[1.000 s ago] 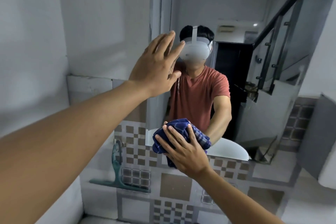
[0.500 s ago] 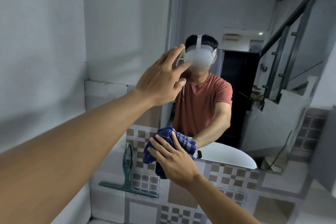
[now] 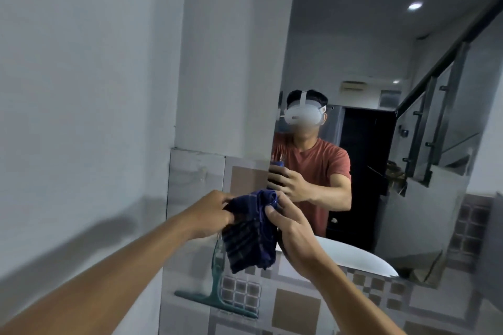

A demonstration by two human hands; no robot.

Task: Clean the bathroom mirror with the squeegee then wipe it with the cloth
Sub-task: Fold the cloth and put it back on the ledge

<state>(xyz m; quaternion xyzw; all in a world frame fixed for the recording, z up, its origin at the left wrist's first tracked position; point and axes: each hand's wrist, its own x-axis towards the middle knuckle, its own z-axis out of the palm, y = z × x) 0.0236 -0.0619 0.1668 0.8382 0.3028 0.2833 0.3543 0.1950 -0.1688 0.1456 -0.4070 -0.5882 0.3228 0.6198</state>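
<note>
The dark blue checked cloth [image 3: 250, 236] hangs between both hands in front of the mirror's lower left corner. My left hand [image 3: 211, 212] pinches its upper left edge. My right hand [image 3: 288, 223] grips its bunched top right part. The tall frameless mirror [image 3: 381, 62] fills the wall ahead and reflects a person in a red shirt holding the cloth. The teal squeegee [image 3: 217, 294] hangs on the tiled wall below the cloth, blade down, its handle partly hidden by the cloth.
A plain grey wall [image 3: 81, 90] runs close along the left. Brown and grey patterned tiles [image 3: 296, 310] cover the wall under the mirror. The reflection shows a white basin rim [image 3: 362, 258], a dark doorway and a stair railing.
My left hand has come down off the mirror and taken hold of the cloth. The cloth has left the glass and now hangs between both hands. The view has tilted up.
</note>
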